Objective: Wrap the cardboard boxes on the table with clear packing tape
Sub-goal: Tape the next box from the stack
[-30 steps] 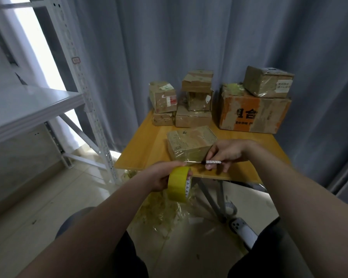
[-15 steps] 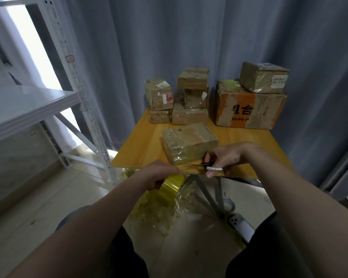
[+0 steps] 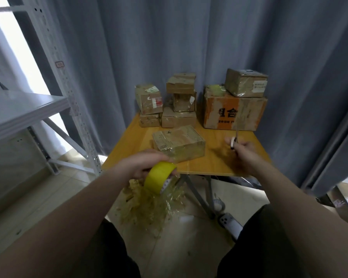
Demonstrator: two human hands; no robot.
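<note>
Eight cardboard boxes (image 3: pixel 178 119) sit on the yellow table (image 3: pixel 219 169). Seven are stacked at the back by the grey curtain (image 3: pixel 189 37). One, the front box (image 3: pixel 179 144), lies alone near the person. The left hand (image 3: pixel 142 166) is at the near edge of the table, just beside the front box, and its fingers are curled around the yellow tape roll (image 3: pixel 158 181). The right hand (image 3: pixel 244 152) is over the right side of the table, apart from the box, and its fingers pinch small scissors (image 3: pixel 235 140) that point up. The scissors are blurry, so it is not clear if the blades are open. The front box looks shiny all over, so it seems wrapped. Whether tape joins it to the roll is hard to see. Most boxes at the back look shiny too. The big orange box (image 3: pixel 233 113) looks only partly covered, so it may be left to do. A pile of tape scraps (image 3: pixel 149 209) lies on the floor (image 3: pixel 179 247)
</note>
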